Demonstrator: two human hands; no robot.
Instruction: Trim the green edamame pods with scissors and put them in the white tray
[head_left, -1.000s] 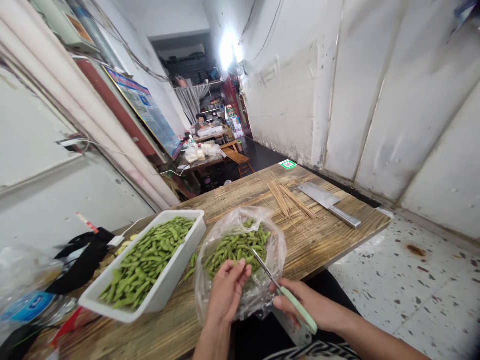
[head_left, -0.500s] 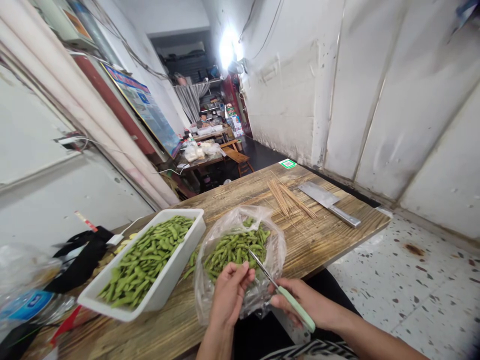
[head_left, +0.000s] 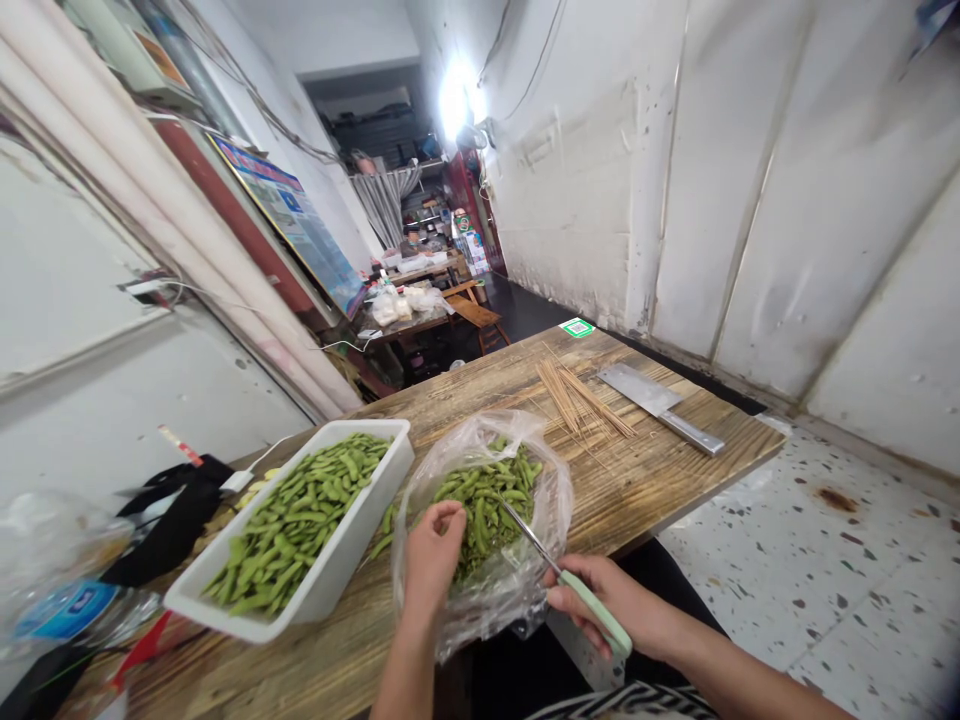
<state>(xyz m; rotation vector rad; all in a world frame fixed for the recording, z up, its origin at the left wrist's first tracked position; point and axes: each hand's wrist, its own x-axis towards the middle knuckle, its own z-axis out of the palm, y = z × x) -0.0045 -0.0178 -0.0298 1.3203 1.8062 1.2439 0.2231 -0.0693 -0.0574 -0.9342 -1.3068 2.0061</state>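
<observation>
My right hand point(head_left: 600, 595) is wrapped round the pale green handles of a pair of scissors point(head_left: 534, 540), whose metal blades point up and left over a clear plastic bag point(head_left: 555, 500). Green edamame pods point(head_left: 491, 495) fill the open bag. At the bag's left side is my left hand point(head_left: 435, 550), its fingers curled together above the pods; whatever is between them is hidden. A white plastic tub point(head_left: 330, 585), farther left, holds a heap of trimmed-looking edamame pods point(head_left: 300, 520).
On the wooden table point(head_left: 480, 390) lie thin wooden skewers point(head_left: 577, 395) and a cleaver point(head_left: 652, 400). A QR-code card point(head_left: 577, 328) sits at the far corner. Behind the tub's left side are a black bag point(head_left: 169, 520) and a blue-labelled plastic package point(head_left: 71, 610).
My left hand has moved left, away from the scissor tips, towards the bag's left edge. The right hand with the scissors has hardly moved.
</observation>
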